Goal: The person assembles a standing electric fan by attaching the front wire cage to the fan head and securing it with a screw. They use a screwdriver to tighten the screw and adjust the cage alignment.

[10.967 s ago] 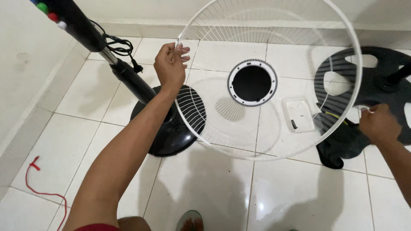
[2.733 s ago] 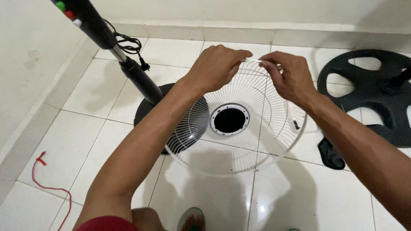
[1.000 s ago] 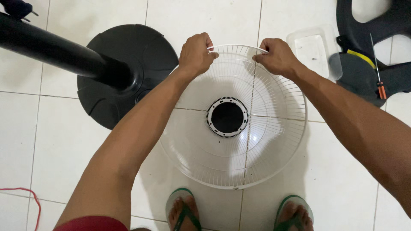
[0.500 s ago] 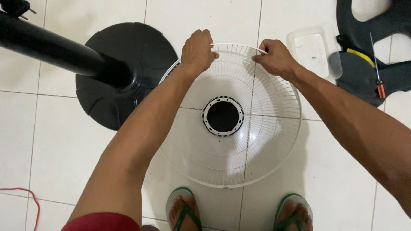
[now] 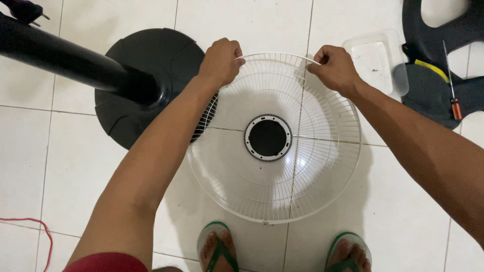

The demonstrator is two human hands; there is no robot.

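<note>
You hold the white fan grille [image 5: 275,146] over the white floor tiles [image 5: 65,166], just above your feet in green sandals [image 5: 218,250]. Your left hand [image 5: 220,60] is closed on the far rim, and your right hand [image 5: 335,67] pinches the same rim a little way along. Both hands are gripping the wire edge, with nothing else in them.

The grille looks light, because it is only thin wires and a round ring in the middle. The wires look springy and could bend if you squeeze hard. The rim looks like the strongest part to hold, so your hands seem to be in a good place.

The black fan stand [image 5: 136,83] is just beside the grille on the left. A clear plastic tray [image 5: 375,58] and a screwdriver [image 5: 452,85] lie near your right hand.
</note>
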